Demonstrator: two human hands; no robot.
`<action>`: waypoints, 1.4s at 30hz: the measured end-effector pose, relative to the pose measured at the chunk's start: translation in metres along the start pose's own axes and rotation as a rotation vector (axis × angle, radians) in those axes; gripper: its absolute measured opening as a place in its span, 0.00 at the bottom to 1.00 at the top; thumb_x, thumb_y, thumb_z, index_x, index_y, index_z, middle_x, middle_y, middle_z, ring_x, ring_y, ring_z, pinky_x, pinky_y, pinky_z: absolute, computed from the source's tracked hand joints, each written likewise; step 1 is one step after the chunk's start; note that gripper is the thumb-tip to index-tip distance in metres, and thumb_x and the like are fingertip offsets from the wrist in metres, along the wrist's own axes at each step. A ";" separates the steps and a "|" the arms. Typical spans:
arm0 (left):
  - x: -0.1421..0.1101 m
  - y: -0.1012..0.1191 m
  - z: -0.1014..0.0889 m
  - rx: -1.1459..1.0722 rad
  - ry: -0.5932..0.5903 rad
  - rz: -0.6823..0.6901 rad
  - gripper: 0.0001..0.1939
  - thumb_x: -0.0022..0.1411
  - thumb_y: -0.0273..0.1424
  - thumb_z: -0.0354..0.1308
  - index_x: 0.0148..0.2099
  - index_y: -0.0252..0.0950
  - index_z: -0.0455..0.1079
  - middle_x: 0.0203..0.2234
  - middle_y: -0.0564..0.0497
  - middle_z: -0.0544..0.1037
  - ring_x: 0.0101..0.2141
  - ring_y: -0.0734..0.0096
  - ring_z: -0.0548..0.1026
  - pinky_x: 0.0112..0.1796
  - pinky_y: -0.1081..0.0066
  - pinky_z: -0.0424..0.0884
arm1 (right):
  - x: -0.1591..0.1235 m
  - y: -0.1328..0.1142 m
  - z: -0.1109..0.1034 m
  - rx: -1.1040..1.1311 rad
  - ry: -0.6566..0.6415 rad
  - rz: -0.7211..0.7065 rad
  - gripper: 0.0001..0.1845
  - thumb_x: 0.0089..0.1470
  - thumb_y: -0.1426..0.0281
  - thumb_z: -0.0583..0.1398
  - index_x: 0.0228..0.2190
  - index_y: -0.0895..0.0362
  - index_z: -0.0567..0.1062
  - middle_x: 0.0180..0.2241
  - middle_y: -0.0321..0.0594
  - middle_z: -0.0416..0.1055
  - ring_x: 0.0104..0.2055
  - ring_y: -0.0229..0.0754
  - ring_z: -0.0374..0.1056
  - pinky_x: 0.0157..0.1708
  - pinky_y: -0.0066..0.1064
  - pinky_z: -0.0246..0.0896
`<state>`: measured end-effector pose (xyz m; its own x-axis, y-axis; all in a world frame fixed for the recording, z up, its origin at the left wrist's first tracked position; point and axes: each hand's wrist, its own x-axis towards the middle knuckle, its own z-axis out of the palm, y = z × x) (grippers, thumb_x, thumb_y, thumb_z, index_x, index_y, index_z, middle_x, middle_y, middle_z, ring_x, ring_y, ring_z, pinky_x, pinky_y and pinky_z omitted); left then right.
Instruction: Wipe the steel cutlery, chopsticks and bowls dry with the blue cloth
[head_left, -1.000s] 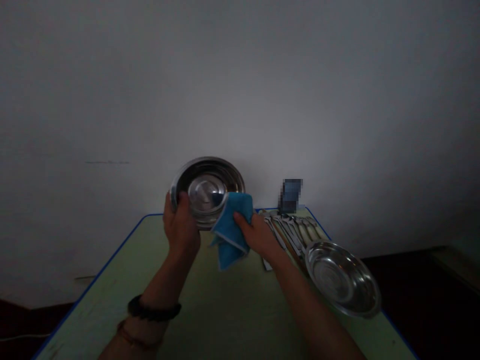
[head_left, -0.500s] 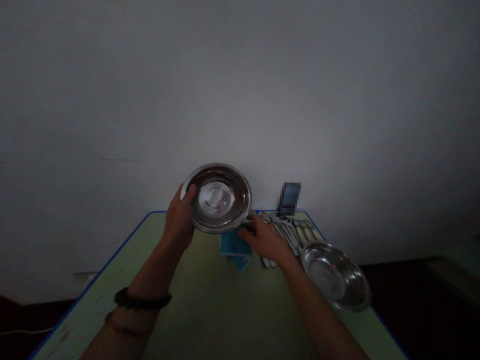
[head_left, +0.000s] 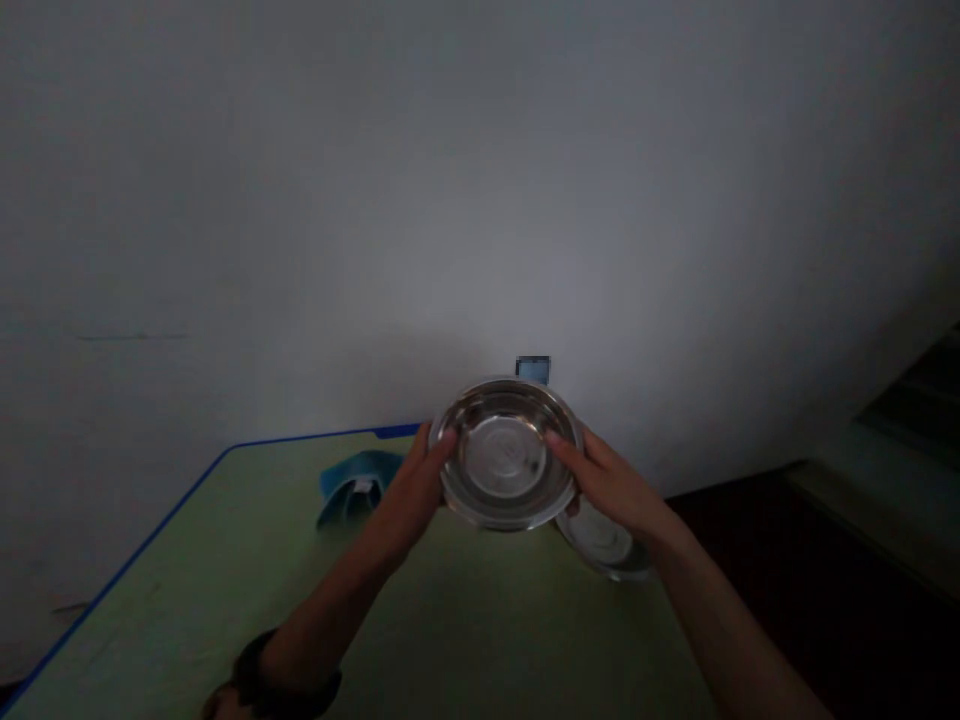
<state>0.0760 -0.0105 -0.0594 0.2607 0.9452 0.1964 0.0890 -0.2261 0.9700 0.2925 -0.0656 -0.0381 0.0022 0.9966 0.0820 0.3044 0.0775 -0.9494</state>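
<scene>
A round stainless steel bowl (head_left: 504, 462) is held up above the table, tilted so its inside faces me. My left hand (head_left: 424, 470) is closed on its left rim, thumb over the inner edge. On the opposite rim my right hand (head_left: 604, 480) grips the same way, fingers behind the metal. Below and behind my right hand, a second steel bowl (head_left: 600, 540) rests on the table, partly covered. To the left of my left wrist lies a crumpled blue cloth (head_left: 360, 480) with a small white patch.
The light green table (head_left: 247, 540) has a blue edge and stands against a grey wall (head_left: 480, 200). A blurred-out dark-framed device (head_left: 533, 369) shows just above the held bowl. Dark floor (head_left: 787, 560) lies beyond the table's right side.
The held bowl appears further right, and my right hand has moved from beneath it onto its right rim. The blue cloth lies apart on the left. The cutlery is out of sight; the view has shifted.
</scene>
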 end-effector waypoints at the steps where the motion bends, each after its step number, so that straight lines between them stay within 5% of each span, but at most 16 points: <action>1: -0.001 0.003 0.011 0.031 -0.095 -0.035 0.23 0.63 0.45 0.45 0.55 0.38 0.60 0.36 0.45 0.77 0.29 0.64 0.77 0.25 0.70 0.73 | -0.002 0.009 -0.012 -0.084 0.097 0.002 0.23 0.55 0.58 0.50 0.48 0.57 0.64 0.28 0.38 0.72 0.21 0.37 0.66 0.22 0.29 0.63; 5: 0.004 0.006 0.051 0.440 -0.443 0.005 0.21 0.64 0.44 0.40 0.40 0.35 0.68 0.23 0.49 0.75 0.20 0.68 0.73 0.17 0.74 0.65 | -0.011 0.043 -0.065 -0.356 0.195 -0.024 0.22 0.54 0.65 0.52 0.49 0.58 0.65 0.39 0.45 0.74 0.36 0.43 0.71 0.37 0.35 0.65; 7: 0.007 0.003 0.067 0.606 -0.481 0.067 0.22 0.64 0.43 0.41 0.29 0.35 0.68 0.20 0.49 0.74 0.20 0.69 0.72 0.21 0.72 0.63 | -0.018 0.056 -0.088 -0.455 0.147 -0.031 0.19 0.54 0.66 0.52 0.47 0.59 0.68 0.44 0.47 0.73 0.43 0.45 0.70 0.45 0.37 0.62; 10: 0.009 -0.005 0.087 0.680 -0.456 0.127 0.17 0.63 0.41 0.45 0.30 0.36 0.67 0.23 0.49 0.74 0.25 0.67 0.71 0.27 0.70 0.62 | -0.027 0.072 -0.109 -0.486 0.097 -0.007 0.20 0.55 0.67 0.50 0.47 0.59 0.69 0.47 0.48 0.72 0.48 0.46 0.67 0.50 0.39 0.59; 16: 0.011 -0.017 0.106 0.793 -0.464 0.113 0.19 0.63 0.41 0.43 0.30 0.35 0.68 0.23 0.49 0.74 0.24 0.68 0.70 0.25 0.72 0.58 | -0.031 0.089 -0.115 -0.413 0.070 -0.005 0.22 0.56 0.66 0.49 0.49 0.58 0.69 0.48 0.47 0.71 0.48 0.46 0.68 0.49 0.39 0.60; 22: 0.009 -0.028 0.107 0.846 -0.545 0.117 0.20 0.61 0.40 0.45 0.24 0.36 0.68 0.18 0.51 0.72 0.20 0.71 0.69 0.22 0.73 0.55 | -0.029 0.096 -0.112 -0.683 0.061 0.085 0.20 0.55 0.64 0.50 0.45 0.54 0.73 0.37 0.45 0.77 0.37 0.47 0.73 0.38 0.34 0.63; 29: 0.010 -0.029 0.089 0.882 -0.493 0.195 0.17 0.62 0.38 0.45 0.26 0.37 0.66 0.17 0.54 0.70 0.19 0.72 0.67 0.21 0.73 0.54 | -0.026 0.102 -0.104 -1.089 0.183 0.268 0.24 0.57 0.57 0.47 0.46 0.52 0.73 0.37 0.49 0.75 0.39 0.51 0.72 0.36 0.37 0.61; 35: 0.012 -0.035 0.068 0.922 -0.327 0.329 0.12 0.63 0.36 0.45 0.32 0.38 0.67 0.25 0.50 0.73 0.27 0.68 0.71 0.28 0.71 0.63 | -0.022 0.083 -0.072 -1.101 0.324 0.151 0.22 0.58 0.61 0.46 0.47 0.56 0.70 0.41 0.49 0.68 0.39 0.49 0.69 0.36 0.37 0.61; 38: 0.017 -0.046 0.039 0.955 -0.165 0.401 0.11 0.63 0.34 0.46 0.41 0.37 0.67 0.41 0.43 0.72 0.43 0.60 0.69 0.44 0.62 0.64 | -0.019 0.066 -0.033 -1.033 0.281 -0.016 0.18 0.58 0.64 0.48 0.44 0.55 0.72 0.38 0.47 0.67 0.42 0.48 0.66 0.40 0.37 0.61; 42: 0.031 -0.067 -0.035 1.047 -0.009 0.383 0.15 0.61 0.35 0.46 0.45 0.35 0.67 0.45 0.40 0.70 0.48 0.54 0.67 0.49 0.53 0.61 | -0.013 0.050 0.036 -0.920 0.127 -0.208 0.17 0.57 0.65 0.50 0.44 0.56 0.71 0.41 0.47 0.67 0.44 0.48 0.64 0.44 0.40 0.61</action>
<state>0.0442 0.0425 -0.1136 0.4514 0.7695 0.4517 0.7664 -0.5936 0.2453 0.2733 -0.0736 -0.0976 -0.0500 0.9506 0.3063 0.9407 0.1478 -0.3053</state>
